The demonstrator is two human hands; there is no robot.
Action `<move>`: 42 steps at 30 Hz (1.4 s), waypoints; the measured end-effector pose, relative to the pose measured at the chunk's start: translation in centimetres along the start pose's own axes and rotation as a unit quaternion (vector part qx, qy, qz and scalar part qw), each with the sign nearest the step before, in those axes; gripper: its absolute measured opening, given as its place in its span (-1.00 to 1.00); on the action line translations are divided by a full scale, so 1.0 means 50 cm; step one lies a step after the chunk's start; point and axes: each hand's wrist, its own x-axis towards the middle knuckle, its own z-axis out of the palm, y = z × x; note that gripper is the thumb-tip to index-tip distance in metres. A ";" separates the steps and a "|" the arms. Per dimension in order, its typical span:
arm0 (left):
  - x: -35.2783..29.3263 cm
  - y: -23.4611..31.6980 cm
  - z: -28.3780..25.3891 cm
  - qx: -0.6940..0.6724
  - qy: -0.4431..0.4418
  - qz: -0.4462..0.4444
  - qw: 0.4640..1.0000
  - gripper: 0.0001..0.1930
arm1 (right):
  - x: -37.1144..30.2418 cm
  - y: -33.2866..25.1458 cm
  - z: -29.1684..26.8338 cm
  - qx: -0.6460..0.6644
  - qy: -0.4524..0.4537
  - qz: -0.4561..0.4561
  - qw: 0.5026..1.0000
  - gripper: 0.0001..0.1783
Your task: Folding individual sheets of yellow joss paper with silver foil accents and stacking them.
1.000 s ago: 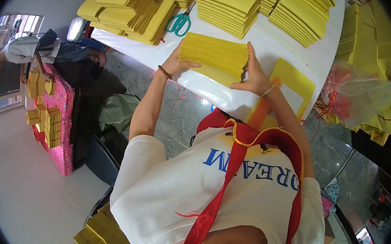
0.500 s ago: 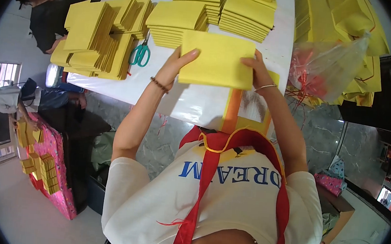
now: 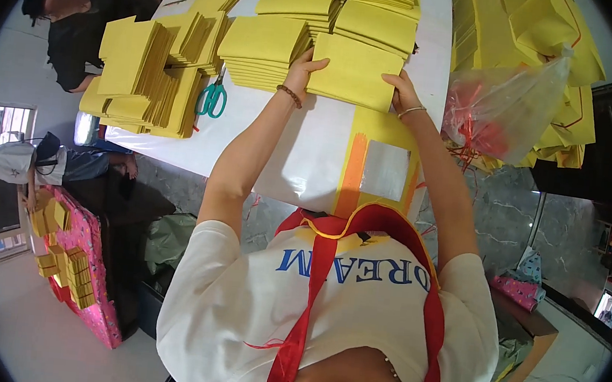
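My red apron (image 3: pixel 322 255) crosses the lower centre. Beyond it, a yellow sheet (image 3: pixel 379 133) with an orange stripe lies on the counter (image 3: pixel 253 127). At upper centre, my left hand (image 3: pixel 303 75) and right hand (image 3: pixel 403 94) pinch a yellow bundle (image 3: pixel 354 72) by opposite ends, thumbs on top. Teal scissors (image 3: pixel 212 99) lie left; yellow stacks (image 3: pixel 265 43) stand farther up.

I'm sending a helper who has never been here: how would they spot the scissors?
On the white-topped table, look left of the person's left hand, beside the piled yellow stacks. The scissors lie there, their teal looped handles standing out against all that yellow.
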 end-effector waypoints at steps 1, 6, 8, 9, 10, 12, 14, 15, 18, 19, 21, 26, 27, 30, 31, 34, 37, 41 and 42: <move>-0.002 -0.002 -0.003 0.001 0.002 -0.002 1.000 -0.43 | -0.001 0.001 0.002 0.005 -0.014 0.012 1.000 -0.42; -0.017 -0.005 -0.009 0.001 0.037 -0.066 0.997 -0.42 | -0.019 0.004 0.018 0.012 0.012 0.083 0.996 -0.43; -0.009 0.004 0.003 -0.003 0.038 -0.096 0.995 -0.43 | -0.017 -0.001 0.006 -0.016 0.008 0.130 0.991 -0.46; -0.007 0.009 0.003 -0.006 0.040 -0.123 0.992 -0.43 | -0.018 0.001 0.008 -0.016 0.006 0.131 0.991 -0.46; -0.008 0.006 -0.002 -0.006 0.042 -0.122 0.992 -0.43 | -0.022 0.004 0.011 -0.012 0.008 0.133 0.991 -0.49; -0.013 -0.001 -0.008 0.012 0.032 -0.113 0.993 -0.44 | -0.025 0.011 0.008 -0.006 0.009 0.136 0.991 -0.52; -0.010 -0.007 -0.003 0.015 0.039 -0.105 0.994 -0.51 | -0.028 0.018 -0.005 0.028 0.010 0.152 0.988 -0.39; -0.014 -0.007 -0.002 0.020 0.047 -0.097 0.994 -0.57 | -0.034 0.011 0.005 0.030 0.010 0.154 0.988 -0.39; -0.012 0.017 0.006 0.026 0.050 -0.144 0.988 -0.58 | -0.045 -0.003 0.033 0.030 0.042 0.181 0.982 -0.45; -0.007 0.013 0.001 0.028 0.050 -0.144 0.988 -0.58 | -0.036 0.003 0.031 0.033 0.069 0.186 0.980 -0.50; -0.004 0.012 0.000 -0.048 0.039 -0.116 0.991 -0.49 | -0.031 0.008 0.030 0.038 0.095 0.190 0.977 -0.53; -0.134 -0.021 0.075 0.083 0.083 0.061 0.991 -0.17 | -0.034 -0.001 0.023 0.043 0.124 0.201 0.971 -0.60; -0.160 -0.031 0.100 0.145 0.168 0.087 0.971 -0.13 | -0.037 -0.004 0.029 0.041 0.123 0.194 0.972 -0.60; -0.166 -0.080 0.097 0.076 0.232 0.036 0.969 -0.09 | -0.046 -0.009 0.045 0.073 0.120 0.156 0.978 -0.60; -0.166 -0.072 0.103 0.074 0.222 0.043 0.971 -0.09 | -0.042 0.004 0.033 0.074 0.107 0.152 0.980 -0.59; -0.162 -0.036 0.108 0.028 0.263 0.007 0.964 -0.10 | -0.032 0.021 0.022 0.065 0.100 0.151 0.981 -0.56; -0.120 -0.066 0.047 0.161 0.193 0.028 0.967 -0.15 | -0.025 0.012 0.041 0.026 0.108 0.183 0.977 -0.53; -0.087 -0.099 0.038 0.229 0.181 0.087 0.953 -0.27 | 0.003 0.035 -0.032 -0.140 0.159 0.165 0.963 -0.52; -0.081 -0.101 0.048 0.232 0.171 0.084 0.954 -0.27 | 0.013 0.055 -0.072 -0.275 0.159 0.138 0.938 -0.50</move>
